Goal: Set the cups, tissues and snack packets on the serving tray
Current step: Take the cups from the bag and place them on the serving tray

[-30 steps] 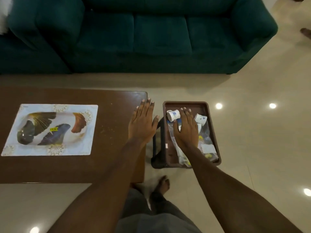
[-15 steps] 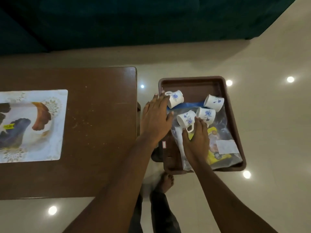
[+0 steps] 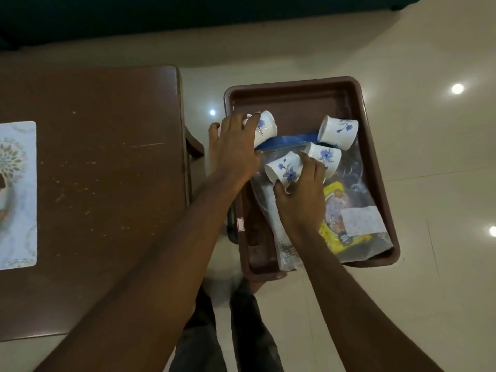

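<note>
**Both hands on cups in a tub beside the table**

A person's left hand (image 3: 233, 149) curls over the left cup (image 3: 265, 127), which lies on its side against the left wall of a brown plastic tub (image 3: 295, 85); the fingers wrap the cup's body. The right hand (image 3: 303, 194) grips the near cup (image 3: 283, 170), also on its side, with the thumb by the handle and the fingers bent over the top; the fingertips seem to touch the middle cup (image 3: 324, 157) just beside it, though the angle leaves that unclear. The far-right cup (image 3: 338, 132) lies tipped over near the tub's right wall, apart from both hands; all four cups are white with blue flowers. The right-hand three rest on a clear zip bag (image 3: 359, 181) with a blue seal; inside it shows a yellow snack packet (image 3: 341, 234). The tub stands just off the right end of a dark wooden table (image 3: 94, 183); a pale, floral-edged tray (image 3: 18, 194) lies on that table, cut by the frame's left edge and well apart from the cups; glossy floor tiles (image 3: 429, 264) surround the tub.
</note>
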